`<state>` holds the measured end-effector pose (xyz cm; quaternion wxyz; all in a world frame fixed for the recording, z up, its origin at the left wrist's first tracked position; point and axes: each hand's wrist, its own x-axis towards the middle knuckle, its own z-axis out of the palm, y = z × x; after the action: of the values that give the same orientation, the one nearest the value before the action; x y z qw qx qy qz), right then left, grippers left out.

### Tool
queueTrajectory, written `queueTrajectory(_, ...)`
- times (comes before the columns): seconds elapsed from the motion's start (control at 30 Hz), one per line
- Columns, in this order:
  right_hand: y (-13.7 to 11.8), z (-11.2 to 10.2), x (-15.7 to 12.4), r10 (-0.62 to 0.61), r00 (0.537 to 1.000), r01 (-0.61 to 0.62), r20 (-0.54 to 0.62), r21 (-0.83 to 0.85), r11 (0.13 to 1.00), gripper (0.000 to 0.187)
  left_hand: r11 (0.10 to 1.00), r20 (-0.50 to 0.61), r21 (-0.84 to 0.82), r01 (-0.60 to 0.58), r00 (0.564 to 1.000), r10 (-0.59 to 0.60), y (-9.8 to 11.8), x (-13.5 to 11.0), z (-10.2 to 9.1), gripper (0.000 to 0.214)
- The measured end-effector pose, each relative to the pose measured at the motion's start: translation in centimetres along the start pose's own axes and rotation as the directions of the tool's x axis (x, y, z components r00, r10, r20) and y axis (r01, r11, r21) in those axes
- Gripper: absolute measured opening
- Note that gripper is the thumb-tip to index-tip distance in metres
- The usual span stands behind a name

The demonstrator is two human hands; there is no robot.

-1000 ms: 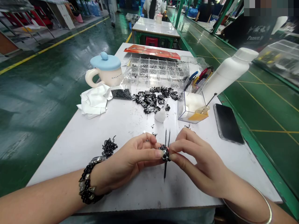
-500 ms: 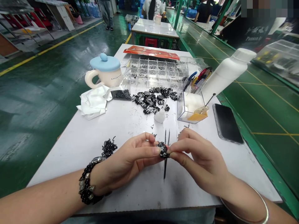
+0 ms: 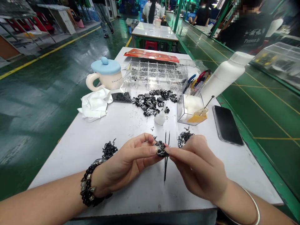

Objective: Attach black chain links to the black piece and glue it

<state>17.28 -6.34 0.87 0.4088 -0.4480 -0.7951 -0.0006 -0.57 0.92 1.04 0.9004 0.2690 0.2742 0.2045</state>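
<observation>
The small, squarish black part with silvery detail (image 3: 161,149) is between your hands, raised over the near middle of the glossy white tabletop (image 3: 131,200). It looks very light and stiff, probably plastic with metal bits; its glossy faces may slip, and its finer edges could bend or chip. The rim seems the safest hold, leaving the detailed face free.

Your left hand (image 3: 133,153) pinches its left side between thumb and fingers. Your right hand (image 3: 201,168) has its index fingertip at the right edge; you cannot tell whether it grips the part or merely presses.

Below it lie the slim dark metal tweezers (image 3: 165,170). Farther out, one loose pile of curled black slivers (image 3: 109,150) sits beyond your left wrist, another pile of black slivers (image 3: 184,138) just beyond your right hand, and a heap of similar black-and-silver parts (image 3: 150,101) farther back.
</observation>
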Motion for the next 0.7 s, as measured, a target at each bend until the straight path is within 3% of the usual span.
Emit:
queueTrajectory(0.13, 0.00, 0.50, -0.57, -0.082, 0.996, 0.079, -0.038, -0.080, 0.994, 0.030, 1.000, 0.016, -0.012, -0.029, 0.999, 0.029, 0.08, 0.09, -0.10, 0.019)
queueTrajectory(0.7, -0.14, 0.42, 0.14, 0.106, 0.994, -0.101, -0.038, 0.113, 0.988, 0.020, 1.000, -0.008, -0.012, -0.026, 1.000, 0.026, 0.10, 0.13, -0.21, 0.015)
